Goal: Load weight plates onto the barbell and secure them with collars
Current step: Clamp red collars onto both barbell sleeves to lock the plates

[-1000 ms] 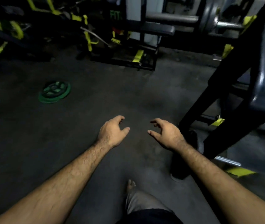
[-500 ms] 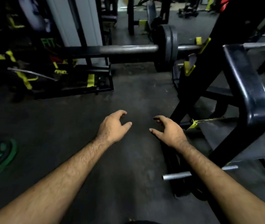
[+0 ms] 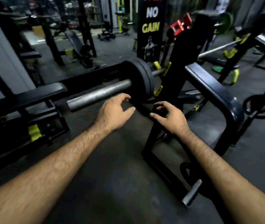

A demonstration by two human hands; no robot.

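Both hands empty: left hand [image 3: 114,113], right hand [image 3: 171,118], fingers loosely curled. Black plates [image 3: 140,81] already on barbell sleeve [image 3: 98,94], resting in rack. No collar visible; plates could slide outward.

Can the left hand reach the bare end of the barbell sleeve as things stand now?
Probably yes. The left hand hangs empty, fingers loosely curled, just in front of the barbell sleeve, and nothing stands between them. The black plates sit further in.
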